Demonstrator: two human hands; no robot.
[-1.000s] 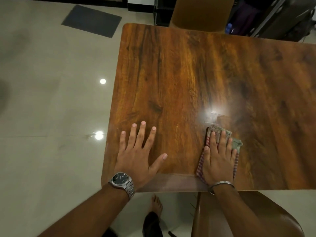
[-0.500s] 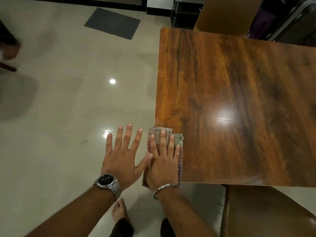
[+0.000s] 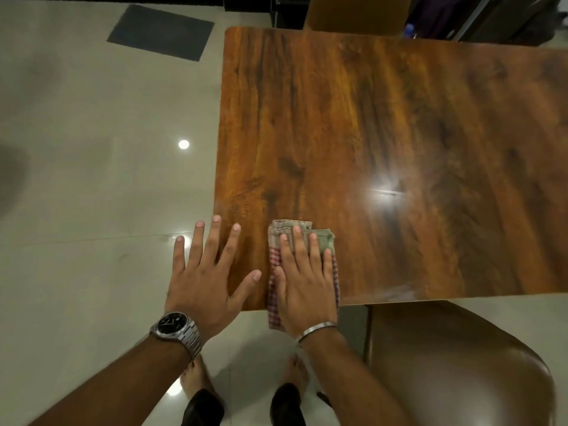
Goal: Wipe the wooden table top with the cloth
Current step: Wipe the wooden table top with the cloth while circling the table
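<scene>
- Glossy brown wood-grain counter w/ dark streaks is filling the upper right of the view; a bright light glare is sitting on it right of centre.
- Folded cloth, red-and-white check w/ a plain greenish-beige end, is lying flat at the near-left corner of the counter; its near end is hanging over the near edge.
- Right hand is lying palm-down on the cloth, fingers straight and close together, pressing it flat; grip is fully open, nothing pinched or curled around, only the palm and fingers bearing on the fabric.
- A thin silver bangle is sitting on the right wrist.
- Left hand is spread wide, palm-down, fingers apart, at the counter's left corner; thumb and inner fingers are over the wood, outer fingers over the floor. Grip is open, holding nothing; can't tell if it's touching the wood.
- A steel wristwatch w/ black dial is on the left wrist.
- The two hands are near each other, not touching.
- Glossy beige tiled floor is showing at left, w/ a dark grey rectangular mat far off.
- Brown moulded chair seat is at lower right, just beside the counter's near edge.
- Bare feet are visible below, between the forearms.
</scene>
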